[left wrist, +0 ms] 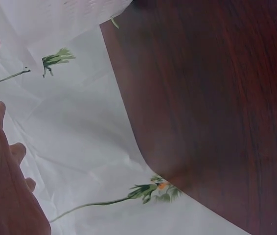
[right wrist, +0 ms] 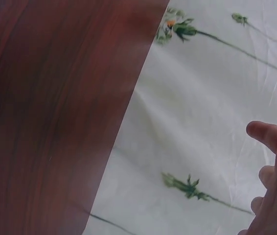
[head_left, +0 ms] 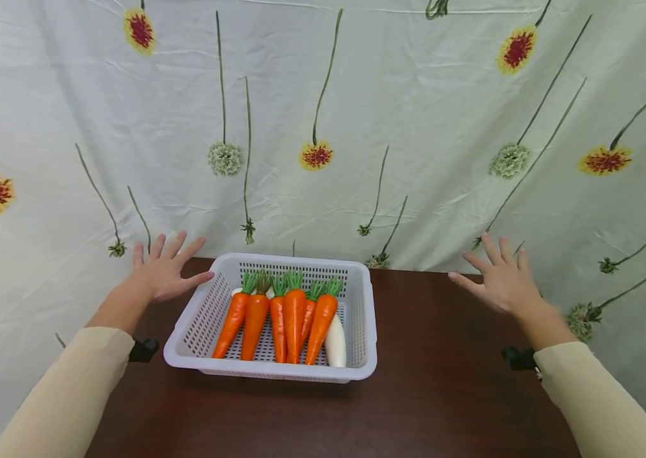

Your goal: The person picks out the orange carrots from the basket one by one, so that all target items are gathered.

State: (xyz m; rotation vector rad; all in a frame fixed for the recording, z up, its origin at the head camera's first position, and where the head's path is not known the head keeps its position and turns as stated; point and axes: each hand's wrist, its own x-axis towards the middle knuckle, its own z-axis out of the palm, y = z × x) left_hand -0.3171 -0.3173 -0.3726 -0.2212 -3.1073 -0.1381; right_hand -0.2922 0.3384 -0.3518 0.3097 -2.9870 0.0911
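Observation:
In the head view a white plastic basket (head_left: pixel 361 318) with perforated walls stands on a dark wooden table. Several orange carrots (head_left: pixel 294 318) with green tops lie side by side in it. A white radish-like vegetable (head_left: pixel 335 343) lies at their right, partly under a carrot; other white pieces show behind them, mostly hidden. My left hand (head_left: pixel 162 273) is spread beside the basket's far left corner, its thumb tip close to the rim; whether it touches, I cannot tell. My right hand (head_left: pixel 503 280) is spread well to the right of the basket, holding nothing.
The dark table (head_left: pixel 426 381) extends in front and to the right of the basket. A pale cloth (head_left: pixel 414 95) printed with flowers hangs behind the table and around its sides. Dark straps (head_left: pixel 144 350) sit at both wrists, near the beige sleeves (head_left: pixel 70 388).

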